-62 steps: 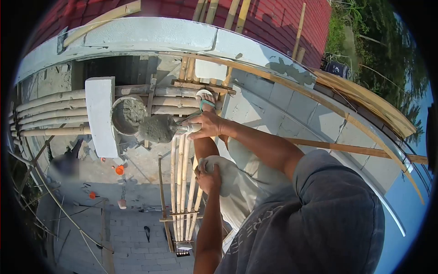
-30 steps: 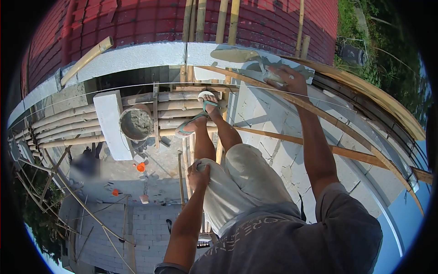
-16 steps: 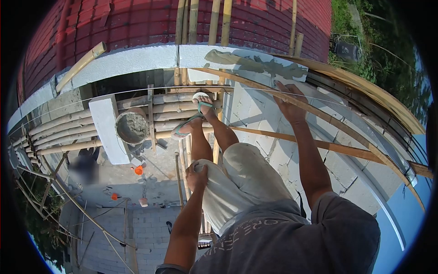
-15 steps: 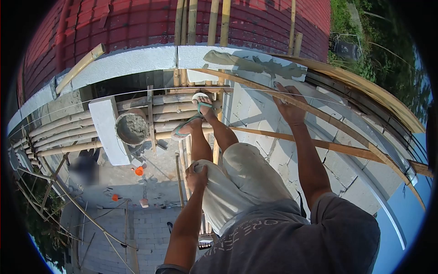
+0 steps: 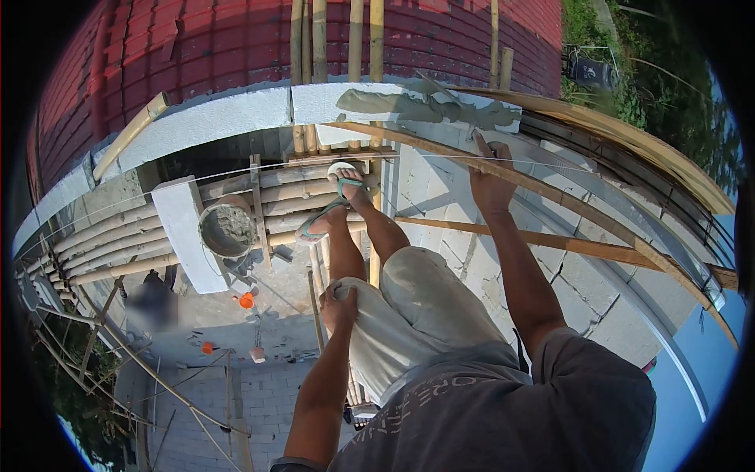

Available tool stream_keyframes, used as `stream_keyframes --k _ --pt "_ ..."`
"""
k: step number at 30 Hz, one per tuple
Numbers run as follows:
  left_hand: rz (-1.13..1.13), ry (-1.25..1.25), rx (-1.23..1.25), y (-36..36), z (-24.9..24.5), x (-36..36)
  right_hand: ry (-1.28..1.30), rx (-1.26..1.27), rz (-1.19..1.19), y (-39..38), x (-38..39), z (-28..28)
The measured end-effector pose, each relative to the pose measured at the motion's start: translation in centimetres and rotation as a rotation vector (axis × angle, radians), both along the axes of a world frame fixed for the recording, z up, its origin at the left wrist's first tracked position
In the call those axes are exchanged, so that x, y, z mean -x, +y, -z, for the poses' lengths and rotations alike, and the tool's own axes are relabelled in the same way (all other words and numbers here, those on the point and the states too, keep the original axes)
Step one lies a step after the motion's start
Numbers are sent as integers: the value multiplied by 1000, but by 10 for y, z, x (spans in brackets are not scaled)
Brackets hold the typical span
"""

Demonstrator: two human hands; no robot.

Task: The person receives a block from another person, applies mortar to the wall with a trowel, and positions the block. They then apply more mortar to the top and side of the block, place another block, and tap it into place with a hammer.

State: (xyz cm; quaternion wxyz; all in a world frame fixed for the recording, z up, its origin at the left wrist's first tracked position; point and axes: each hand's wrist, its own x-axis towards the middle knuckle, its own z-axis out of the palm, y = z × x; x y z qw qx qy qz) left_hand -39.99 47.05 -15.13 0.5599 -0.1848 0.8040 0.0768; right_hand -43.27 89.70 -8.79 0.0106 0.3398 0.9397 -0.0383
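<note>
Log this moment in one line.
left hand: on shorts | right hand: against wall below mortar | bucket: on bamboo scaffold

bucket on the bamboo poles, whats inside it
Grey mortar lies inside the bucket, below the rim, with bare inner wall showing above it. The bucket's bottom and the depth of the mortar are hidden by the mortar itself. No tool shows in it.

Looks steeply down from the head, fisheye-wide, close over the own torso, past wall top [image 5: 236,110] and bamboo scaffold [image 5: 118,244] to ground [image 5: 267,401] far below.
</note>
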Motion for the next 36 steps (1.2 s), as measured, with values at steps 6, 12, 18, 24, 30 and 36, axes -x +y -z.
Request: stream_keyframes --k 6,12,18,24,30,36 --pt "-10 45 -49 -2 -1 -4 470 672 542 -45 -38 28" --pt "-33 29 -14 4 -8 0 695 971 787 -103 -37 11" --pt "-26 65 -31 -2 -2 -8 673 1315 1268 -150 -56 -18" --pt "17 -15 -71 -7 12 -14 223 1412 940 -178 -52 -36" --pt "-27 1 -28 6 -5 -2 309 668 -27 -160 69 -30" --pt "-92 -88 -17 9 -7 1 252 301 -260 -138 109 2"
